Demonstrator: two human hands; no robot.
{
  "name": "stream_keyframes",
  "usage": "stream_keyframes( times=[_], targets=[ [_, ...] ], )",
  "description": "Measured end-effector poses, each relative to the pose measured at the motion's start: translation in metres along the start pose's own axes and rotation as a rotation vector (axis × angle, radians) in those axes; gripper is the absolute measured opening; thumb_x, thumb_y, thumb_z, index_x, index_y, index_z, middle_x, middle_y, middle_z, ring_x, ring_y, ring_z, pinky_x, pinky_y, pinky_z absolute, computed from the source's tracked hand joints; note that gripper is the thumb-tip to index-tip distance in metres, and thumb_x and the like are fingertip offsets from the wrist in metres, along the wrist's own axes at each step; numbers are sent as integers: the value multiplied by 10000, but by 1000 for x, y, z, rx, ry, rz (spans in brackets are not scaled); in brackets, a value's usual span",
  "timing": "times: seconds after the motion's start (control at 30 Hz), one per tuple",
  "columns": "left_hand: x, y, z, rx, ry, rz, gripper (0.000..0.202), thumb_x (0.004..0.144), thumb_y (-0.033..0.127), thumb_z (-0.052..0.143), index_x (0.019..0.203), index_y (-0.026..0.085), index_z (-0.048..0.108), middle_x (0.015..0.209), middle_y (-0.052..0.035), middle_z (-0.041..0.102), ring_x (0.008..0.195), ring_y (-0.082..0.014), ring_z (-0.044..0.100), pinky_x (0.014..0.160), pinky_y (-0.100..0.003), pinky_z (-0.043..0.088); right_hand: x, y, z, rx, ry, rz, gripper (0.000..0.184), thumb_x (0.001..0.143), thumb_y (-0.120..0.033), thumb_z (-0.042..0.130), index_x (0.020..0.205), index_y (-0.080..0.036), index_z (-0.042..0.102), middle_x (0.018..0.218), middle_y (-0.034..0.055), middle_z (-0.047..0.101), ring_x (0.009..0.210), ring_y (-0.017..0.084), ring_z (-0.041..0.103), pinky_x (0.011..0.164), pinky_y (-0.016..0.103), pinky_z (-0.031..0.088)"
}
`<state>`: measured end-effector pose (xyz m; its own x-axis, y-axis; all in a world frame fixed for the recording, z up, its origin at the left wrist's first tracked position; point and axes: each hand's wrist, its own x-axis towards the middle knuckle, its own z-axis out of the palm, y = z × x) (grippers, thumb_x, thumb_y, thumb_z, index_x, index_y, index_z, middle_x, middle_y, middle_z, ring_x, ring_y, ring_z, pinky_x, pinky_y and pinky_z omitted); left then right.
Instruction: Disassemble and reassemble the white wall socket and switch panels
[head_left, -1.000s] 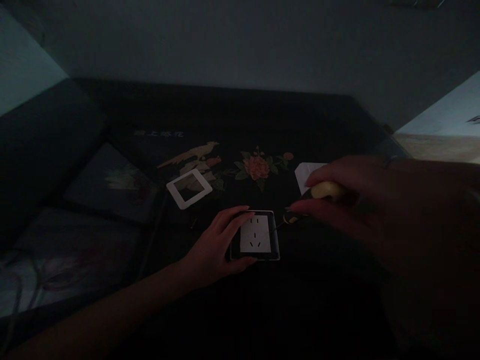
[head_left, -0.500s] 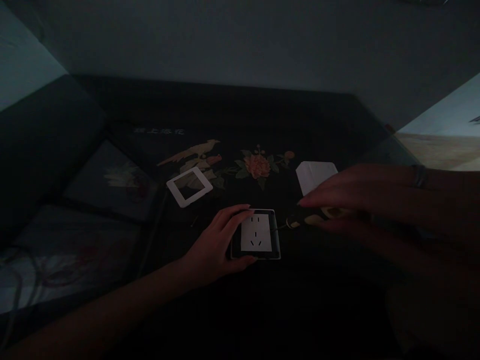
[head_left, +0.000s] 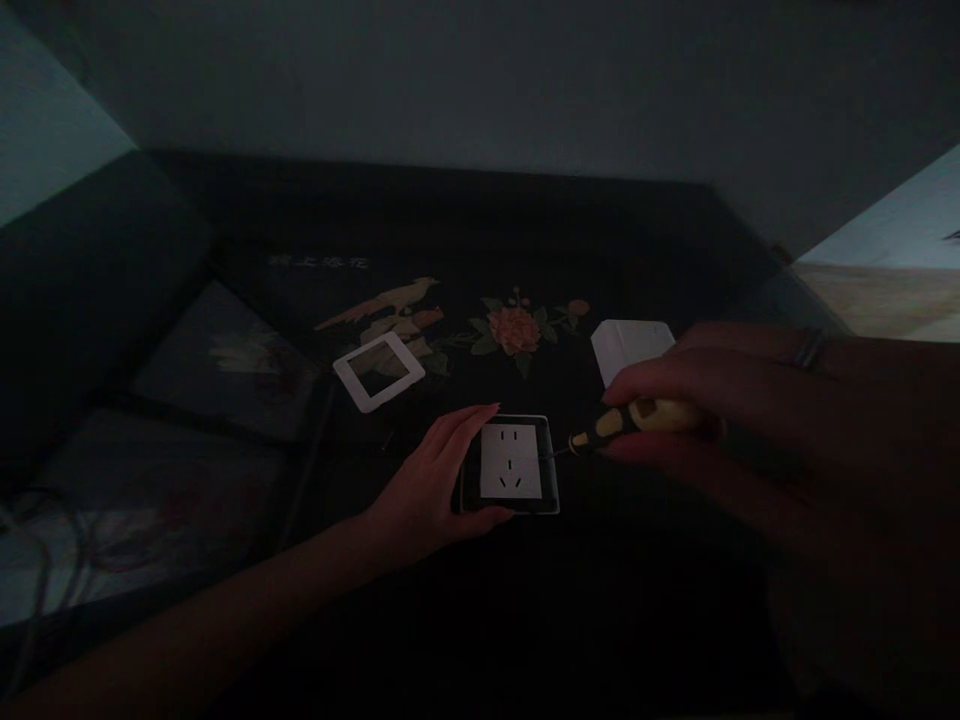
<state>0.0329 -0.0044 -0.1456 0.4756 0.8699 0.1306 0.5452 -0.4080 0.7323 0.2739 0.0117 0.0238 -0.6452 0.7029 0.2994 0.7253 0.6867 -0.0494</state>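
A wall socket (head_left: 511, 463), white face in a dark frame, lies flat on the dark table. My left hand (head_left: 431, 490) grips its left side, thumb on the near edge and fingers over the far edge. My right hand (head_left: 739, 430) is closed on a screwdriver (head_left: 637, 420) with a yellow and black handle. Its thin shaft points left and its tip reaches the socket's right edge. A ring sits on one finger of my right hand.
A white square cover frame (head_left: 379, 371) lies to the far left of the socket. A white box (head_left: 628, 347) sits behind my right hand. The dark table (head_left: 450, 240) bears a bird and flower picture (head_left: 514, 329). The scene is very dim.
My right hand went from fingers spread over the screwdriver on the table to gripping it, with the tip now at the socket's right edge. My left hand has stayed on the socket.
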Motion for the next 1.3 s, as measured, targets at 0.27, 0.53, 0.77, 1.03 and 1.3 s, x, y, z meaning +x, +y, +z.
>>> stream_keyframes(
  times=[0.27, 0.53, 0.77, 1.03, 1.3],
  targets=[
    [-1, -1, 1, 9, -6, -1, 877, 818, 430, 721, 1504, 227, 213, 1498, -175, 353, 1399, -342, 370, 1154, -576, 350, 3, -3, 4, -56, 10, -36, 289, 1009, -350, 393, 1209, -230, 564, 1146, 57, 719, 863, 243, 713, 608, 340, 526],
    [0, -1, 0, -5, -19, 1, 868, 826, 413, 710, 1507, 258, 194, 1490, -179, 350, 1381, -363, 387, 1125, -615, 365, -5, 6, 3, 72, -26, -67, 521, 971, -177, 438, 1467, -329, 390, 1443, -21, 582, 1254, 233, 601, 1011, 363, 520],
    [-2, 0, -1, -1, -21, 10, 861, 822, 409, 709, 1504, 263, 203, 1489, -175, 357, 1374, -366, 392, 1116, -616, 376, 7, 4, -1, 98, -15, -111, 307, 961, -154, 401, 1133, -302, 606, 1078, -17, 740, 922, 210, 718, 658, 275, 554],
    [-1, 2, -3, 1, -37, -11, 856, 810, 432, 715, 1495, 224, 245, 1491, -187, 369, 1370, -372, 403, 1128, -590, 379, 2, 6, 4, 3, 24, -15, 255, 1039, -340, 354, 1005, -272, 597, 869, -2, 724, 662, 199, 668, 514, 328, 372],
    [0, 2, -3, 14, -37, -3, 829, 827, 407, 705, 1492, 252, 235, 1492, -177, 366, 1383, -366, 396, 1127, -607, 375, 12, -7, 3, -38, 50, 46, 272, 978, -425, 476, 809, -252, 601, 530, -31, 568, 422, 159, 505, 427, 297, 223]
  ],
)
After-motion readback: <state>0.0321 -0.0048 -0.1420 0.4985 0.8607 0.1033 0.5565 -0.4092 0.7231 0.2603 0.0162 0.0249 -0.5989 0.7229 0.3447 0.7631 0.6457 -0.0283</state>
